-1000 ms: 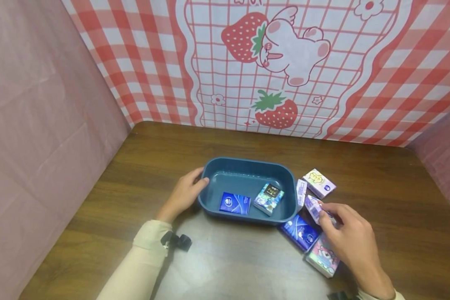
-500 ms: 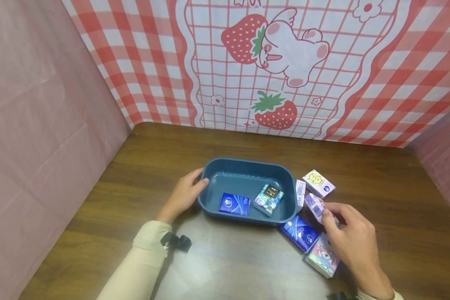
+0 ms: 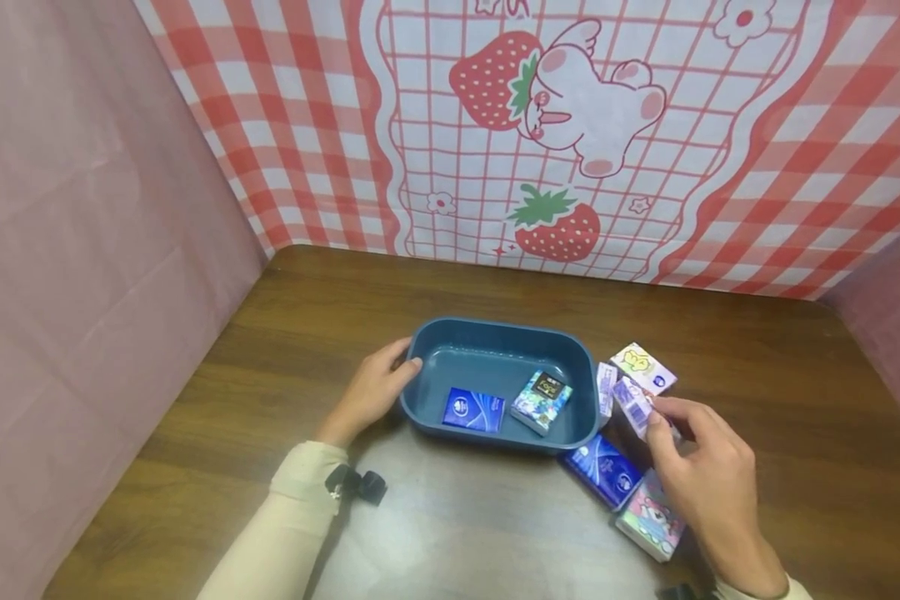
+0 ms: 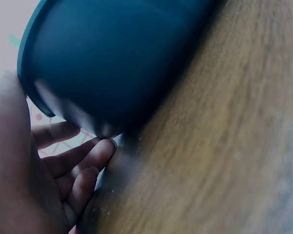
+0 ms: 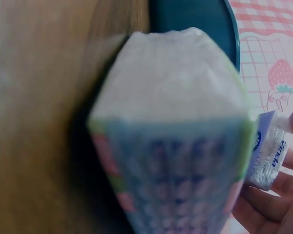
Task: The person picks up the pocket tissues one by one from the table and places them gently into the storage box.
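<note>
My left hand (image 3: 369,390) holds the left end of a dark blue plastic bin (image 3: 504,327), thumb over the rim. Its fingers touch the outer wall in the left wrist view. Inside the bin lie a blue tissue pack (image 3: 474,410) and a teal patterned pack with a black label (image 3: 542,402). Right of the bin, my right hand (image 3: 708,475) pinches a small purple-and-white tissue pack (image 3: 633,407) between thumb and fingers. In the right wrist view this pack (image 5: 268,151) shows the word Vinda on its clear-wrapped end.
Beside the bin's right end lie a white-and-purple pack (image 3: 606,390), a yellow-printed pack (image 3: 643,367), a blue pack (image 3: 604,472) and a pink cartoon pack (image 3: 652,517). The wooden table (image 3: 330,292) meets a checked red-and-white cloth (image 3: 307,125) behind.
The pack in my right hand has risen slightly and turned, showing more of its barcode side. The left hand stays on the bin.
</note>
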`<state>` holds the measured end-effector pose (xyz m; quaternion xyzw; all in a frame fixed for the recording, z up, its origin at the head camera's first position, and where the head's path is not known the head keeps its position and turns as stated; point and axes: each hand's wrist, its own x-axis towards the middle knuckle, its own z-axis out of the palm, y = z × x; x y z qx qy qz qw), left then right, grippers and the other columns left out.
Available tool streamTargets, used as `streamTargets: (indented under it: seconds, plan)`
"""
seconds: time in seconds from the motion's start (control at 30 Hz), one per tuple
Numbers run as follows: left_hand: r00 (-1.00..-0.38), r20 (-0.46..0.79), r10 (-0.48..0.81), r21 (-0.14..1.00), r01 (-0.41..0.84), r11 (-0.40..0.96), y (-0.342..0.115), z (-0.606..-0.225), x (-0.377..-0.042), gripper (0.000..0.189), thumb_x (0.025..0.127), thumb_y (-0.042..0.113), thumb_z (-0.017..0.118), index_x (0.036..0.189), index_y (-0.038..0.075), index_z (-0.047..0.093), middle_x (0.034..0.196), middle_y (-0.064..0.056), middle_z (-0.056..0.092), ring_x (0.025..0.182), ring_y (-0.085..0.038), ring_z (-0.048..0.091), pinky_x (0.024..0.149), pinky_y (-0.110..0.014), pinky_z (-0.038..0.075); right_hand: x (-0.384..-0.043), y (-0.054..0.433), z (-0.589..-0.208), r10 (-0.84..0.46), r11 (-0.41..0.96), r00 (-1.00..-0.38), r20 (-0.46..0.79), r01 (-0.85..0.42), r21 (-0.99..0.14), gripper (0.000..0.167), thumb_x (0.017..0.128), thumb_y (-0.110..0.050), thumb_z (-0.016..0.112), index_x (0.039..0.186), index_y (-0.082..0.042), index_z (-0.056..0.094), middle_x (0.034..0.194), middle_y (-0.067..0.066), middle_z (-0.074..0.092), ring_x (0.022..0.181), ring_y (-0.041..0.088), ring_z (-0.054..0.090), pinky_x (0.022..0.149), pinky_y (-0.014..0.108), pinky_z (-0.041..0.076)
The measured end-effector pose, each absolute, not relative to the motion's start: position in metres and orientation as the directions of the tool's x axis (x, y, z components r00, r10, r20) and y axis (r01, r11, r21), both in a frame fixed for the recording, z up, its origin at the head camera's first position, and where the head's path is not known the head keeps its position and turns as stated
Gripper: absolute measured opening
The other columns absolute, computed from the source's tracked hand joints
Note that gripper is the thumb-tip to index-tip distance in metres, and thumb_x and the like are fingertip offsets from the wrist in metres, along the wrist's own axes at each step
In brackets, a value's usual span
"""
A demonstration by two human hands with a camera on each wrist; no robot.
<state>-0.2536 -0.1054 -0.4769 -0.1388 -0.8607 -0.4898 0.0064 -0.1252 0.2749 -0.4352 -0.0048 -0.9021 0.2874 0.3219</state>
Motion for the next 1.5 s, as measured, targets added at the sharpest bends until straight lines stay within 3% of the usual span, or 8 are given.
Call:
streamTargets:
  seconds: [0.5,0.97,1.5]
  plan:
    - [-0.962,0.138,0.236,0.847,0.239,0.476,-0.103,-0.475,-0.253,0.046,0.099,0.028,0.058,0.140,0.006,0.057,0.138,-0.015,0.060,0.124,-0.031,0.058,0.106,-0.049,0.044,-0.127,0.271,-0.433,0.140,0.831,-0.761,0.634,-0.258,-0.493,0.023,0.085,-0.008,0.072,0.107,0.000,0.071,0.105,0.013,0.072,0.088,0.025,0.062,0.086,0.002,0.032]
    - [-0.961,0.141,0.239,0.844,0.243,0.478,-0.100,-0.476,-0.254,0.047,0.099,0.027,0.058,0.141,0.005,0.057,0.138,-0.016,0.059,0.124,-0.031,0.057,0.106,-0.049,0.044,-0.131,0.265,-0.433,0.089,0.817,-0.709,0.699,-0.349,-0.458,0.026,0.084,-0.010,0.069,0.108,0.000,0.071,0.102,0.015,0.072,0.085,0.024,0.061,0.087,0.004,0.035]
    - [-0.964,0.144,0.226,0.843,0.238,0.482,-0.105,-0.476,-0.253,0.047,0.099,0.029,0.057,0.140,0.005,0.057,0.138,-0.016,0.059,0.124,-0.031,0.058,0.106,-0.048,0.044,-0.137,0.253,-0.431,0.015,0.793,-0.739,0.674,-0.402,-0.459,0.027,0.085,-0.009,0.070,0.111,-0.001,0.070,0.108,0.013,0.071,0.089,0.026,0.064,0.091,0.004,0.036]
